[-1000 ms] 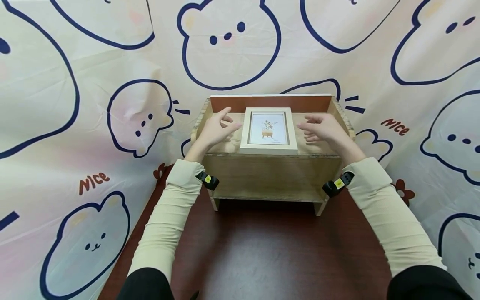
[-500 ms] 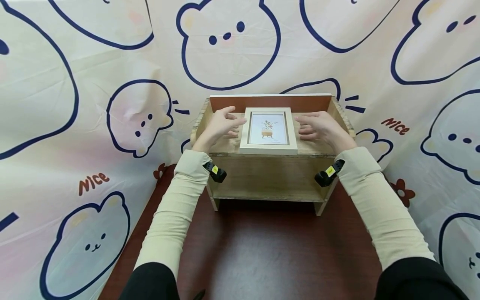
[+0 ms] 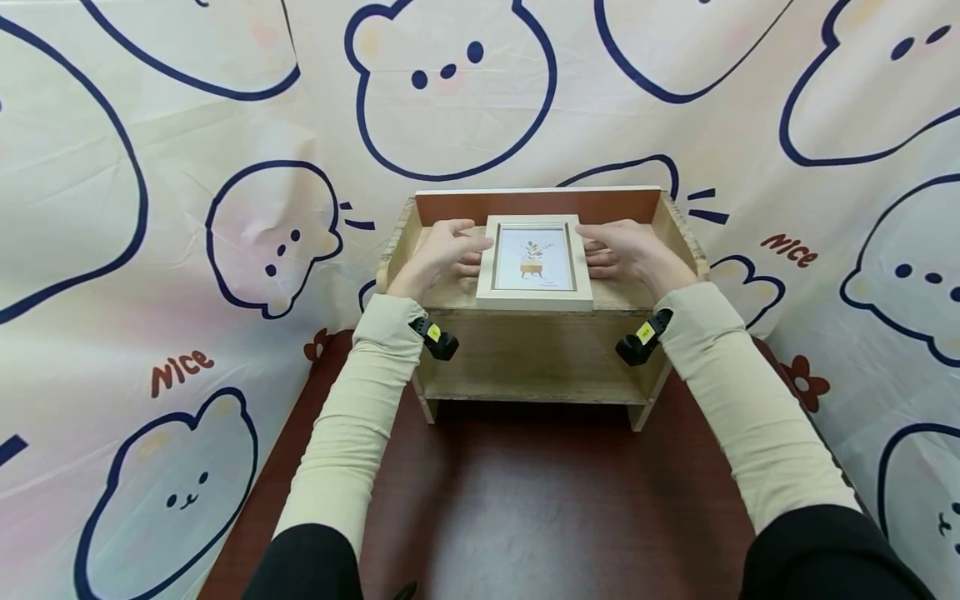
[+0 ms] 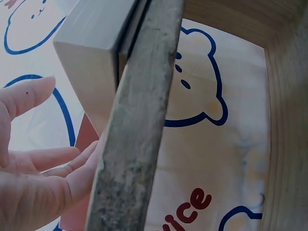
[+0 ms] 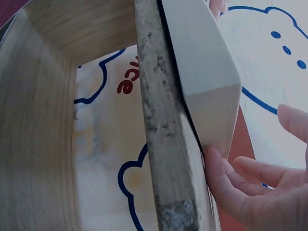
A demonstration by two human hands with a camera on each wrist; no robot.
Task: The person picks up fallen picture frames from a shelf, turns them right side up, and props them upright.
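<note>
A cream picture frame (image 3: 535, 300) with a potted-plant print (image 3: 534, 258) lies face up on the top board of a small wooden shelf (image 3: 536, 354), near its front edge. At the frame's left side is my left hand (image 3: 447, 252), thumb raised and apart from the other fingers. My right hand (image 3: 628, 250) is at the opposite side, its thumb over the frame's right edge in the head view. In the right wrist view, a fingertip (image 5: 214, 153) appears to touch the frame's side while the thumb stands clear. Whether the left fingertips touch is hard to tell.
The shelf has raised side panels (image 3: 681, 235) and a reddish-brown back strip (image 3: 540, 202). Beneath it is an open lower compartment. It stands on a dark brown tabletop (image 3: 555, 500), against a cartoon-bear cloth (image 3: 285, 350).
Both hands have moved inward, closing in on the frame's two sides. The frame stays where it was on the shelf; the head view has shifted slightly.
</note>
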